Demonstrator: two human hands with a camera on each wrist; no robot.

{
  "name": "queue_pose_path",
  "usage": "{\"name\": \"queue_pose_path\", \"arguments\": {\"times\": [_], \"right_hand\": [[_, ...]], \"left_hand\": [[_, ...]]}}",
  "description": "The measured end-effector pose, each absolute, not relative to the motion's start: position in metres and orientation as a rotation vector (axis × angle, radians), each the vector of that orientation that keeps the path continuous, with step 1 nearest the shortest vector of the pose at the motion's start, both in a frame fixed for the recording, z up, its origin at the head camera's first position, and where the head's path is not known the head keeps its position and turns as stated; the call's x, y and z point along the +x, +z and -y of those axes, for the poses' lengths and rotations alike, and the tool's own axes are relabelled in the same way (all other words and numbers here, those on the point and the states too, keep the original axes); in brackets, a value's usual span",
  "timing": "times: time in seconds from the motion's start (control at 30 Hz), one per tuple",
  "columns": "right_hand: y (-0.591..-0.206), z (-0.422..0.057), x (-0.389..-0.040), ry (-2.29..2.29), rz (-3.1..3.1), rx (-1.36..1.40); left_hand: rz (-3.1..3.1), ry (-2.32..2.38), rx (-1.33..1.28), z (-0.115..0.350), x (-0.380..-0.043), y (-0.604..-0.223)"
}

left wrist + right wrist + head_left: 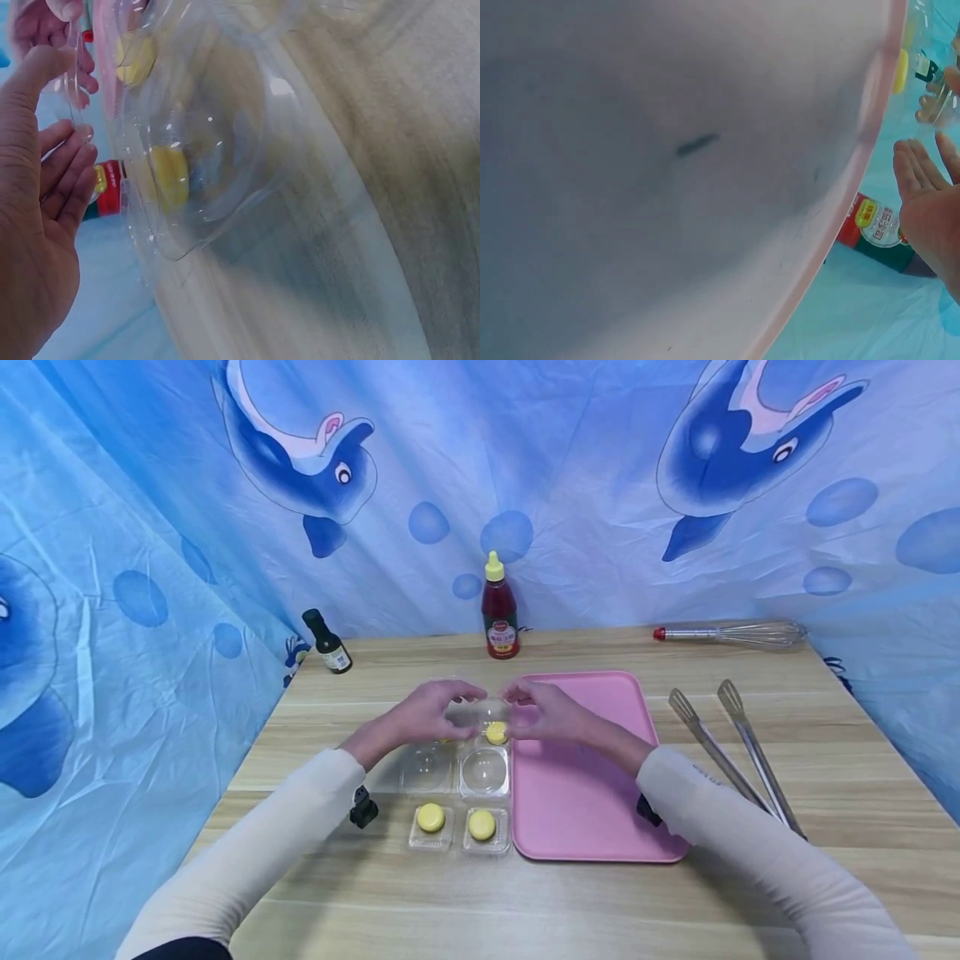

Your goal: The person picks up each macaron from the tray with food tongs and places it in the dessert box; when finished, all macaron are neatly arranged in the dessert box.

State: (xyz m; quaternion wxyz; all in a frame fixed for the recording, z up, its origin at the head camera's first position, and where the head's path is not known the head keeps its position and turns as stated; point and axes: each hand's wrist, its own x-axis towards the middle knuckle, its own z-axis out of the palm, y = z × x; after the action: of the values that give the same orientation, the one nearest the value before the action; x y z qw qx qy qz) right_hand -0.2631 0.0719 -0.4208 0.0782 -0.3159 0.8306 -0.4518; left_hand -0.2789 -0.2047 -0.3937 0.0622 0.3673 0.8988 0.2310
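Note:
Over the far row of clear plastic boxes, my left hand (438,710) and right hand (546,710) hold a clear plastic lid (477,713) between them. The left wrist view shows the left hand (37,180) with thumb and fingers at the rim of this lid (73,82). Fingers of the right hand (934,202) are at its other side. Below lie a yellow macaron (497,732) and another one (171,177), partly hidden. In front are clear domed lids (484,772). Nearest me, two yellow macarons (431,817) (482,825) sit in clear trays.
A pink tray (585,810) lies right of the boxes, under the right forearm. Metal tongs (742,752) lie further right, a whisk (731,633) at the back. A red sauce bottle (500,614) and a small dark bottle (327,643) stand behind.

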Motion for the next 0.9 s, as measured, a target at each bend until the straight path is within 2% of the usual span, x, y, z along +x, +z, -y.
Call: {"name": "queue_pose_path", "arguments": {"times": [0.4,0.9], "right_hand": [[-0.4266,-0.0658,-0.2585,-1.187,-2.614,-0.994],[-0.4286,-0.0617,-0.2596,-1.169,-2.668,-0.981]], "left_hand": [[-2.784,0.469,1.215,0.2001,-0.2747,-0.3981],[-2.801,0.448,1.167,0.1986,-0.2753,-0.3983]]}}
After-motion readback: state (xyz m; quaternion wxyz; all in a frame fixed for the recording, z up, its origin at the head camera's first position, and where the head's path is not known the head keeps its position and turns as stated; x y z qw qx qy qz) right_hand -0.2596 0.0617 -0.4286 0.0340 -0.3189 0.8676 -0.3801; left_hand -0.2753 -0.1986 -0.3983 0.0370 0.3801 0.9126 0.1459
